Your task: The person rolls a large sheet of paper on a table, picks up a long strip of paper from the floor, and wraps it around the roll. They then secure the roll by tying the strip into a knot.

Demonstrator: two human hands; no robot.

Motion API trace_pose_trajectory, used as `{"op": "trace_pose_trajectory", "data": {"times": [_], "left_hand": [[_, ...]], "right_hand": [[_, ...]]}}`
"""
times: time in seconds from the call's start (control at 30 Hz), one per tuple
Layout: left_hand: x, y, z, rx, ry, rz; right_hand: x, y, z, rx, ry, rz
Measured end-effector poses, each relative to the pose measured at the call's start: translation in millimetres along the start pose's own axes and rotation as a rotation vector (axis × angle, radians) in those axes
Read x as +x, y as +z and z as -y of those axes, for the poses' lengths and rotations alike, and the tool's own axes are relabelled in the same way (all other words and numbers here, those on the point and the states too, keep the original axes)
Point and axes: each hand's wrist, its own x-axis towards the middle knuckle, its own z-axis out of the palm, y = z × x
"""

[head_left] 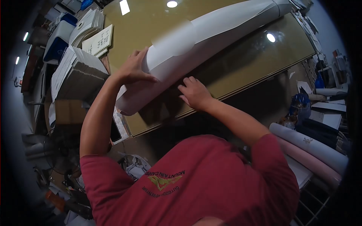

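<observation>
A long roll of white sheet material [222,35] lies slantwise across the olive-coloured tabletop [241,71]. A loose white flap [175,35] on its upper side is blurred at the far edge. My left hand [136,68] grips the near end of the roll, thumb across the front and fingers on the far side. Just beside the roll's lower edge, my right hand [195,93] is low over the table with its fingers curled in; nothing shows in it. A dark band [277,8] circles the roll near its far end.
Stacks of thick paper [77,71] and a notebook with handwriting [98,41] crowd the table's left side. A cardboard box [70,114] sits below them. Rolls in pale blue [301,137] and pink [309,158] lie at the right. The table's front edge [226,97] runs close to my body.
</observation>
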Motion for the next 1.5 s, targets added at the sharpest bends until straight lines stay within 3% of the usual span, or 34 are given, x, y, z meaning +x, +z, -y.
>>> {"op": "trace_pose_trajectory", "data": {"times": [0.1,0.2,0.3,0.37,0.57,0.73,0.93,1.0,1.13,1.2,1.3,1.37,1.5], "left_hand": [[2,1,6,0.044,-0.001,-0.006],[5,8,15,-0.020,0.012,-0.026],[2,4,10,-0.163,-0.027,0.047],[-2,13,12,-0.086,-0.022,-0.010],[-24,25,-21,0.156,-0.066,-0.140],[-20,18,-18,0.148,-0.082,-0.132],[6,6,27,-0.246,-0.054,0.023],[7,8,28,-0.130,-0.054,0.007],[-17,15,-16,0.038,-0.139,-0.031],[-35,28,-38,0.170,-0.128,-0.169],[-63,55,-78,0.294,-0.115,-0.382],[-79,72,-98,0.342,-0.091,-0.458],[-107,90,-119,0.441,-0.055,-0.425]], "right_hand": [[-11,20,-15,-0.203,0.126,0.128],[-18,13,-18,-0.209,-0.014,-0.041],[-22,-1,-17,-0.176,0.114,0.048],[-23,-2,-12,0.049,0.458,0.041],[-33,-24,9,0.240,0.570,0.019],[-40,-45,22,0.113,0.483,0.082],[-65,-85,28,-0.076,0.458,0.137],[-61,-94,26,-0.112,0.492,0.124],[-29,-92,36,-0.026,0.290,0.061],[-17,-85,39,0.008,0.199,0.060],[-2,-73,26,0.155,0.136,-0.112],[-6,-64,24,0.190,0.193,-0.189],[-14,-47,18,0.095,0.134,-0.254]]}}
